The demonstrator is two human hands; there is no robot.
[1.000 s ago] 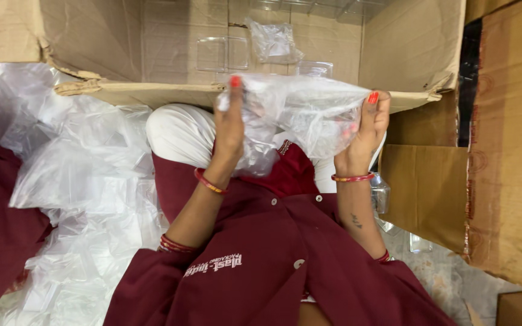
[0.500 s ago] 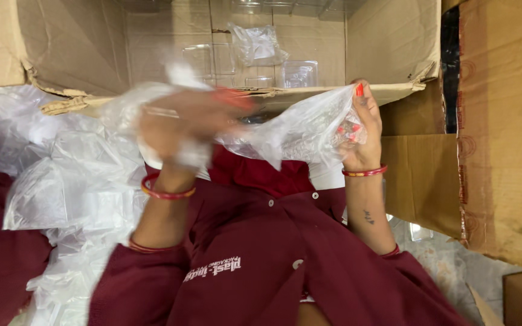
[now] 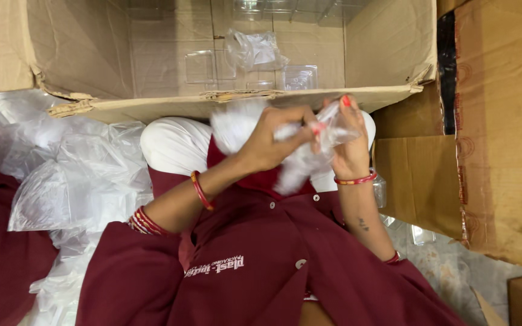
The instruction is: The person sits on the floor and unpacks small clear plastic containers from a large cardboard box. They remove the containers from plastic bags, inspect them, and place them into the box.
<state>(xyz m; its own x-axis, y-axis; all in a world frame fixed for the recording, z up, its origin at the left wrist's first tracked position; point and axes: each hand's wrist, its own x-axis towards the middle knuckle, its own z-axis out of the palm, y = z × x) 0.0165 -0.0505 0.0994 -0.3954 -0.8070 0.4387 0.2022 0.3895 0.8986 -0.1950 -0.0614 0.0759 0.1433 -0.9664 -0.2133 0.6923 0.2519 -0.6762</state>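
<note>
Both hands meet in front of the chest, just below the near flap of the carton [image 3: 225, 54]. The left hand [image 3: 270, 142] is closed over a crumpled clear bag [image 3: 300, 160], fingers curled tight around its bunched top; the right hand [image 3: 345, 142] has its fingers pinched shut on the same bag from the other side, thumb and red-tipped forefinger pressing the film. The bag is a small wad between the two hands, its lower end hanging down over the maroon coat [image 3: 261, 259].

Half a second ago the bag was stretched wide — the left hand out to the left, blurred in motion, the right holding the far corner. Now the left hand has crossed to the right one and the film is gathered into a bundle. A second ago the bag was spread flat between both raised hands. The view has also tipped up a little, so more of the carton's inside shows than before.

Inside the carton lie clear plastic boxes [image 3: 300, 75] and a loose bag [image 3: 255, 51] against the back wall, where they were. A heap of bags [image 3: 67, 175] lies to the left, beside a white-clad knee [image 3: 173, 145]. Bangles [image 3: 200, 190] ring the left wrist — one also circles the right.
</note>
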